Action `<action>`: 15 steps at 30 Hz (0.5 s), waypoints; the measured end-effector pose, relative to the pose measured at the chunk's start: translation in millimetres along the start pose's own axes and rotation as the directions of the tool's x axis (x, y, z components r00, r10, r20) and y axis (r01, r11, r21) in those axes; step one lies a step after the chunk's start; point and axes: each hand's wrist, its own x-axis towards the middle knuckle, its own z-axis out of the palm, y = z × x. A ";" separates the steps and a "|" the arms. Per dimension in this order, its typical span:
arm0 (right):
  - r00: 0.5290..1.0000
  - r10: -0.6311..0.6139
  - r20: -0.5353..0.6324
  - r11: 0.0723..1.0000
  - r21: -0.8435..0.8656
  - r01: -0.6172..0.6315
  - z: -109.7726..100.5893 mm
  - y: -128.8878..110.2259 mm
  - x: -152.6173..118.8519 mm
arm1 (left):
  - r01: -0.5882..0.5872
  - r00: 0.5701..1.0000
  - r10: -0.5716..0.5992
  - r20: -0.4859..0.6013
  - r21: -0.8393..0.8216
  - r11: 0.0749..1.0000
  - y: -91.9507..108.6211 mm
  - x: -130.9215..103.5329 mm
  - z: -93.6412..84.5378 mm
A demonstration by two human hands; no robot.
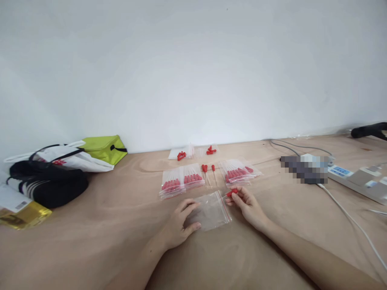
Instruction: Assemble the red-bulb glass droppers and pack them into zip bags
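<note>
A clear zip bag point(208, 211) with a red seal line lies flat on the table, its mouth to the right. My left hand point(178, 227) rests at the bag's left side, thumb and fingers apart and touching the plastic. Just beyond the mouth, my right hand point(246, 205) pinches a dropper by its red bulb point(232, 192); whether it holds more than one is unclear. Behind the bag lie a few loose droppers point(204, 169) with thin clear stems. Filled bags of red-bulbed droppers are stacked at left point(181, 181) and right point(238, 173).
Near the wall lie small bags point(178, 152) with loose red bulbs point(211, 150). A lime-green bag point(102, 149), a white bag point(93, 163) and a black bag point(60, 189) stand at left. At right are a power strip point(356, 183) and a white cable point(347, 215).
</note>
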 end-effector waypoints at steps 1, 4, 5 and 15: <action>0.999 0.000 0.038 0.998 -0.069 0.002 -2.1 -0.8 0.0 | 0.000 1.000 -0.001 -0.003 -0.006 1.000 0.0 -0.1 0.2; 0.986 0.000 0.168 0.961 -0.273 0.047 -8.6 -4.0 0.7 | 0.033 0.999 -0.033 0.013 -0.003 0.999 0.6 -0.4 0.2; 0.979 -0.003 0.203 0.947 -0.315 0.069 -10.1 -5.3 1.2 | 0.047 0.999 -0.047 0.022 0.000 0.999 1.0 -0.5 0.0; 0.944 0.060 0.324 0.933 -0.355 0.063 -25.1 -12.9 12.2 | 0.035 0.999 -0.035 0.005 -0.036 0.999 0.7 -0.6 -0.6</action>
